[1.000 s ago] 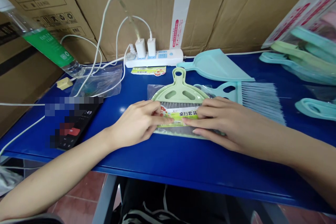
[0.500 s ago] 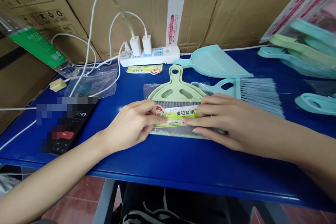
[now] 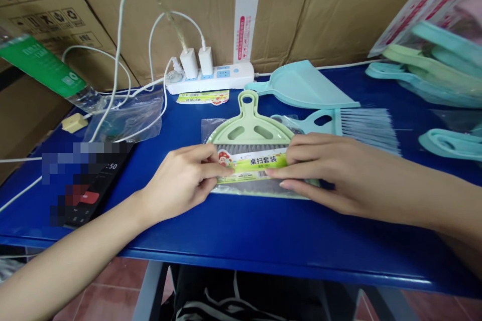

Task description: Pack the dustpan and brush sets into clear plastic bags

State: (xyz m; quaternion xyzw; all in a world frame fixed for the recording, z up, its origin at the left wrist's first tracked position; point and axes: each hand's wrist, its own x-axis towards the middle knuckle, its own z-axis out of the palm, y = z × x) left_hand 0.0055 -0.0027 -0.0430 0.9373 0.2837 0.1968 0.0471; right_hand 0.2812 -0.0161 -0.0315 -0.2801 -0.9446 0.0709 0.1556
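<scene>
In the middle of the table lies a pale green dustpan and brush set [image 3: 250, 133] in a clear plastic bag, its handle pointing away from me. Across its grey bristles sits a printed label card [image 3: 259, 163] in yellow-green and white. My left hand [image 3: 188, 173] grips the left side of the package, curled fingers at its edge and index fingertip on the card. At the right side, my right hand [image 3: 324, 173] holds the package, index finger touching the card and thumb low at the edge. The fingertips at the bag's edges are partly hidden.
Behind are a light blue dustpan [image 3: 309, 88], a blue brush [image 3: 361, 128] and another label card [image 3: 203, 97]. A power strip [image 3: 226, 77] with white cables stands against cardboard boxes [image 3: 301, 10]. A phone [image 3: 101, 185] and a bottle [image 3: 45, 65] are left; bagged sets [image 3: 429, 75] lie right.
My view has shifted slightly, so everything sits a little further left. Both hands keep hold of the package, and more of the label card shows between them.
</scene>
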